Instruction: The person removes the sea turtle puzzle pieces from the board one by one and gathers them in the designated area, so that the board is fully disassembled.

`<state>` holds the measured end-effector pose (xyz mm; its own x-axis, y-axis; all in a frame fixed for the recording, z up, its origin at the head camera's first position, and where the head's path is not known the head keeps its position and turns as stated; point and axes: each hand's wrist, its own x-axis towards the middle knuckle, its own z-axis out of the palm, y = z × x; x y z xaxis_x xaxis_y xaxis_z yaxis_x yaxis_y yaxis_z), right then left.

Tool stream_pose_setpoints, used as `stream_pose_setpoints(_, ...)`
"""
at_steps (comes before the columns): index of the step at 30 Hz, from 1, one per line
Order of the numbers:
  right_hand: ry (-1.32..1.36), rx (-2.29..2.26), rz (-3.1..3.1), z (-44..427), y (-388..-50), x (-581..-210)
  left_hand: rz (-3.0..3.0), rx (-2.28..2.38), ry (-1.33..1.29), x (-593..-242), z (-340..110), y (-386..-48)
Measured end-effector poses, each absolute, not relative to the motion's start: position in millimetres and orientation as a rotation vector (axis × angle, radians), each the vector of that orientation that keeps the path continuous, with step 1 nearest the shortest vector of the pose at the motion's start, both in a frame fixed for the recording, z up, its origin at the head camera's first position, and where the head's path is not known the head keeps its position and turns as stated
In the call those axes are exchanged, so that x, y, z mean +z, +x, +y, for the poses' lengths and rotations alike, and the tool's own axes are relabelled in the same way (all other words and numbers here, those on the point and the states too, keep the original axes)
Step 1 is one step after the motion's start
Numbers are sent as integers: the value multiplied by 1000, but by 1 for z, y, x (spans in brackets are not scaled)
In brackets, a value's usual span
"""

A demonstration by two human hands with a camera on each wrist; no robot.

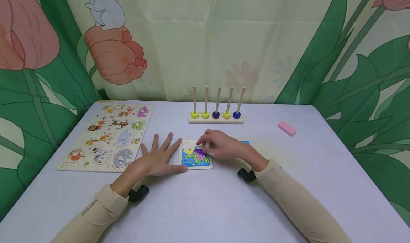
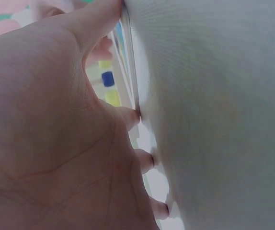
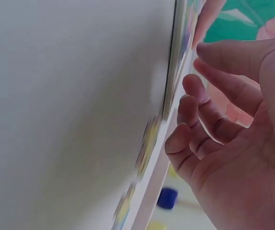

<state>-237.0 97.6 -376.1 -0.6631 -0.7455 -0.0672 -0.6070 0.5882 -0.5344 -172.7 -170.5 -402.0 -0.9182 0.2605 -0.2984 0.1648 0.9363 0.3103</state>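
A small square jigsaw puzzle (image 1: 196, 161) in a pale wooden frame lies on the table, with a purple, green and blue picture; its upper part shows bare board. My left hand (image 1: 156, 162) spreads its fingers beside the frame, with thumb and index fingertip touching its left edge. Over the puzzle's upper right side is my right hand (image 1: 222, 144), fingers loosely bent. In the right wrist view its thumb and index fingertips stand apart with nothing visible between them. Loose puzzle pieces (image 3: 148, 147) lie beside the frame; in the head view my right hand mostly hides them, leaving a blue edge (image 1: 245, 142) visible.
An animal peg puzzle board (image 1: 105, 136) lies at the left. Behind the small puzzle stands a wooden peg rack (image 1: 216, 121) with yellow and dark blue beads. A pink block (image 1: 286, 128) sits at the right. A printed curtain (image 1: 205, 40) hangs behind the table.
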Motion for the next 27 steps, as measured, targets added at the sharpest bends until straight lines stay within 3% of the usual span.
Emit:
stream_pose_setpoints(10, -1228, -651, 2470, 66, -235, -376, 2749, 380, 308, -409, -174, -177)
stream_pose_setpoints(27, -1255, -558, 2422, 56, -239, -379, 2752, 402, 304, -411, -174, -178)
